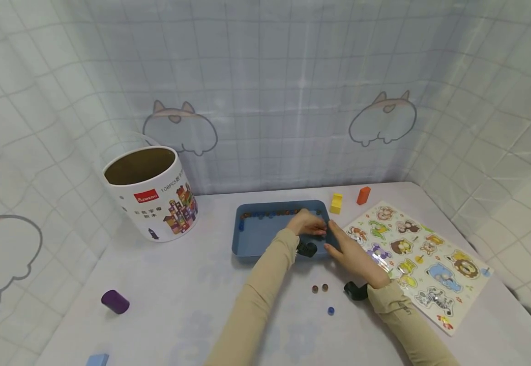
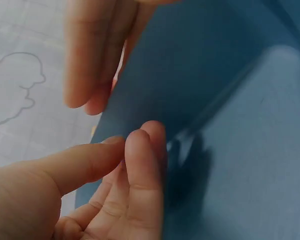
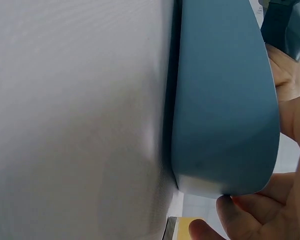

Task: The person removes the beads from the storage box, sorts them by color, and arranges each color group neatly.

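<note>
A blue tray (image 1: 261, 234) lies mid-table with a row of small beads (image 1: 270, 213) along its far rim. My left hand (image 1: 308, 223) reaches into the tray's far right part, close to the beads. In the left wrist view its thumb and fingertips (image 2: 132, 142) meet in a pinch over the tray floor (image 2: 230, 150), and no bead shows between them. My right hand (image 1: 345, 249) grips the tray's right rim. The right wrist view shows its thumb and fingers (image 3: 250, 215) clasping the tray's corner (image 3: 225, 100). Those right fingers (image 2: 90, 60) also show in the left wrist view.
A white cardboard tub (image 1: 153, 193) stands open at back left. A purple cylinder (image 1: 115, 301) and a blue block (image 1: 97, 360) lie front left. Yellow (image 1: 336, 203) and orange (image 1: 363, 195) blocks sit behind the tray. An animal puzzle board (image 1: 421, 254) lies right. Loose beads (image 1: 320, 288) lie in front.
</note>
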A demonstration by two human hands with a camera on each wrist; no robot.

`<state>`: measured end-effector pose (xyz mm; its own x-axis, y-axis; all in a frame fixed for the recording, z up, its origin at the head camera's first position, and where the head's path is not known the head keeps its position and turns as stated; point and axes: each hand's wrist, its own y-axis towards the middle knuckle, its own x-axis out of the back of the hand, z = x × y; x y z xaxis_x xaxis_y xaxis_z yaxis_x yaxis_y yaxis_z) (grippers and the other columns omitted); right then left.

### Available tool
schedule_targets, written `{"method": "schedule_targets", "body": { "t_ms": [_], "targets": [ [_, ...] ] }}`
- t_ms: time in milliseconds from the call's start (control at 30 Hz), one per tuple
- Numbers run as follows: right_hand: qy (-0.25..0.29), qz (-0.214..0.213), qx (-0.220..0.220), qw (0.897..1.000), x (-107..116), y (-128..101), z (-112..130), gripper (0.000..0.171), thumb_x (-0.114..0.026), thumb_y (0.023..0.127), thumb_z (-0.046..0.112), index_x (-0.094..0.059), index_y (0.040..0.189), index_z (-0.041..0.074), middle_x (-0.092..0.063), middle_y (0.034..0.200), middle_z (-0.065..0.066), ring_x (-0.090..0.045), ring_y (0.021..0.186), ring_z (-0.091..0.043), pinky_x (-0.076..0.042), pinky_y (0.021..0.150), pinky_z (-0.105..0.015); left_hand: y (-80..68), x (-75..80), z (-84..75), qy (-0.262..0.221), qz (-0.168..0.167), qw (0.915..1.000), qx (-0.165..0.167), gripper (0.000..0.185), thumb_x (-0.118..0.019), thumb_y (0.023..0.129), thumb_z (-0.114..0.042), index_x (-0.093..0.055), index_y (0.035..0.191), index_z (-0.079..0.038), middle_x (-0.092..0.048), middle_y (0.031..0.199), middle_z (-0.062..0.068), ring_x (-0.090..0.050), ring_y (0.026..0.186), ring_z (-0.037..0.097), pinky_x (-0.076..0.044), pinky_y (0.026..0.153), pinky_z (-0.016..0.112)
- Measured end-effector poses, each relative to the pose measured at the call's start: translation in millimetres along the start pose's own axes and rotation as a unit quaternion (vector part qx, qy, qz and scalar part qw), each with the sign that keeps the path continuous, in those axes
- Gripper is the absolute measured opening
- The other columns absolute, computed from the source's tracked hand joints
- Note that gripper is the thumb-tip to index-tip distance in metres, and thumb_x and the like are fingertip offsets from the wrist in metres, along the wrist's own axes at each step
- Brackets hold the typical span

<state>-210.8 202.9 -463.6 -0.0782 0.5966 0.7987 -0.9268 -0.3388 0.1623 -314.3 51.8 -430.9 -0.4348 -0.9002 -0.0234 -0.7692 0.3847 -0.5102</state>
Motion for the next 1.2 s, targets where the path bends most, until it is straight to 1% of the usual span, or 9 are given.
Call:
{"method": "schedule_targets", "body": {
  "t_ms": [100, 200, 333, 467, 667, 867, 933, 1033, 1200],
  "targets": [
    [0.000, 0.001, -0.002, 1.000, 0.4, 0.2, 0.5, 0.070, -0.055, 0.100, 0.022, -0.018, 0.152, -0.006, -0.023, 0.156, -0.028, -0.030, 0.142, -0.044, -0.031, 0.112, -0.057, -6.1, 5.0, -1.5, -0.005, -0.001, 0.9999, -0.015, 0.025, -0.061, 0.092, 0.004, -0.064, 0.114, 0.013, -0.068, 0.112, 0.025, -0.065, 0.064, 0.014, -0.058, 0.070, 0.023],
    [-0.003, 0.004, -0.008, 1.000, 1.4, -0.4, 0.3, 0.070, -0.055, 0.100, 0.023, -0.018, 0.152, -0.006, -0.021, 0.157, -0.027, -0.028, 0.143, -0.044, -0.029, 0.113, -0.057, -15.5, 12.6, -2.5, 0.005, 0.004, 0.9992, -0.039, 0.025, -0.063, 0.092, -0.003, -0.066, 0.114, 0.009, -0.071, 0.102, 0.019, -0.067, 0.069, 0.015, -0.058, 0.080, 0.029],
    [-0.007, 0.003, -0.009, 1.000, 2.5, -0.2, 1.3, 0.070, -0.054, 0.100, 0.025, -0.018, 0.152, -0.007, -0.020, 0.157, -0.027, -0.025, 0.144, -0.043, -0.027, 0.114, -0.057, -32.8, 24.7, -4.2, 0.035, 0.026, 0.9964, -0.072, 0.029, -0.062, 0.094, -0.009, -0.064, 0.118, 0.007, -0.070, 0.097, 0.012, -0.067, 0.075, 0.015, -0.054, 0.094, 0.038],
    [-0.006, -0.003, -0.004, 1.000, 2.2, -0.8, 1.8, 0.070, -0.054, 0.100, 0.024, -0.019, 0.150, -0.010, -0.020, 0.157, -0.029, -0.025, 0.143, -0.045, -0.027, 0.114, -0.058, -53.8, 31.2, -2.5, 0.066, 0.045, 0.9929, -0.088, 0.029, -0.059, 0.097, -0.011, -0.062, 0.120, 0.005, -0.068, 0.096, 0.011, -0.066, 0.075, 0.014, -0.049, 0.100, 0.046],
    [-0.008, -0.005, -0.002, 1.000, -1.2, -2.3, 2.8, 0.069, -0.054, 0.100, 0.023, -0.019, 0.150, -0.010, -0.019, 0.157, -0.029, -0.024, 0.144, -0.044, -0.026, 0.114, -0.057, -88.9, 26.7, 15.7, 0.134, 0.060, 0.9831, -0.110, 0.019, -0.061, 0.096, -0.012, -0.064, 0.110, -0.001, -0.070, 0.098, 0.017, -0.065, 0.066, 0.014, -0.054, 0.089, 0.049],
    [-0.007, -0.008, 0.000, 1.000, -0.8, -3.3, 3.6, 0.069, -0.055, 0.100, 0.022, -0.020, 0.150, -0.009, -0.020, 0.156, -0.029, -0.025, 0.143, -0.045, -0.028, 0.113, -0.058, -122.9, 4.0, 48.8, 0.228, 0.086, 0.9595, -0.142, 0.006, -0.066, 0.092, -0.011, -0.067, 0.093, -0.005, -0.073, 0.080, 0.011, -0.064, 0.056, 0.014, -0.059, 0.067, 0.045],
    [-0.005, -0.005, -0.001, 1.000, 0.1, -3.1, 4.1, 0.069, -0.054, 0.100, 0.022, -0.019, 0.150, -0.009, -0.019, 0.157, -0.029, -0.024, 0.144, -0.044, -0.027, 0.114, -0.057, -130.0, -1.9, 61.2, 0.251, 0.095, 0.9523, -0.145, 0.004, -0.067, 0.090, -0.010, -0.067, 0.089, -0.006, -0.073, 0.076, 0.009, -0.064, 0.054, 0.014, -0.059, 0.061, 0.041],
    [0.000, 0.001, -0.005, 1.000, 0.9, -3.0, 4.4, 0.070, -0.054, 0.100, 0.023, -0.018, 0.151, -0.008, -0.018, 0.158, -0.028, -0.022, 0.145, -0.044, -0.025, 0.115, -0.056, -138.0, -7.6, 77.7, 0.273, 0.095, 0.9457, -0.148, 0.004, -0.069, 0.088, -0.009, -0.067, 0.084, -0.007, -0.072, 0.072, 0.009, -0.061, 0.049, 0.012, -0.056, 0.053, 0.034],
    [-0.001, 0.006, -0.008, 1.000, -0.1, -3.9, 3.9, 0.070, -0.054, 0.100, 0.024, -0.018, 0.151, -0.008, -0.017, 0.158, -0.028, -0.022, 0.145, -0.044, -0.025, 0.115, -0.056, -147.1, -10.6, 95.3, 0.288, 0.095, 0.9434, -0.134, 0.006, -0.070, 0.087, -0.010, -0.068, 0.081, -0.010, -0.071, 0.067, 0.005, -0.058, 0.045, 0.010, -0.052, 0.048, 0.027]
  ]
}}
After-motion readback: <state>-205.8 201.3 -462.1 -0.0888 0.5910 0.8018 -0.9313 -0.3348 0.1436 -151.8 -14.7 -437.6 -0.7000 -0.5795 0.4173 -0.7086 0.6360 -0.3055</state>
